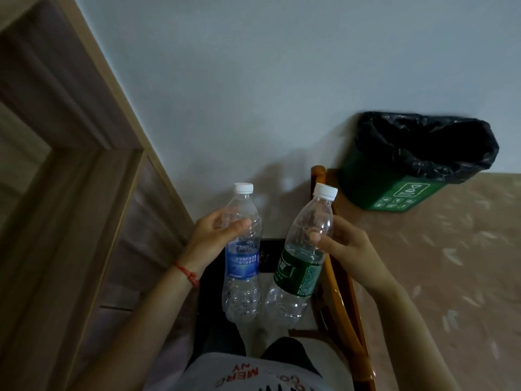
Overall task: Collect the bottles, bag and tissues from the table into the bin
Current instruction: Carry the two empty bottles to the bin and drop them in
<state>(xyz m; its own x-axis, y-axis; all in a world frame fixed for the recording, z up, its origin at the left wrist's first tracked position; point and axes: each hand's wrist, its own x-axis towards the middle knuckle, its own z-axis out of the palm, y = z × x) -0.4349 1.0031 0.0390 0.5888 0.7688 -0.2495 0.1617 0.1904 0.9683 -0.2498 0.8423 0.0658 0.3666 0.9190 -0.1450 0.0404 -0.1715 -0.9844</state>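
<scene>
The left hand has its grip curled round the upper body of a blue-labelled bottle, and the right hand pinches the shoulder of a green-labelled bottle; both stand near upright at lower centre, close together but apart. The green bin, lined with a black bag, sits at the upper right against the pale wall, with open speckled floor before it. A wooden chair frame edges the right bottle; a door frame fills the left.

Blue-label bottle and green-label bottle: both clear, white caps. Bin green with white icons, black liner. Floor beige, pale flecks.
</scene>
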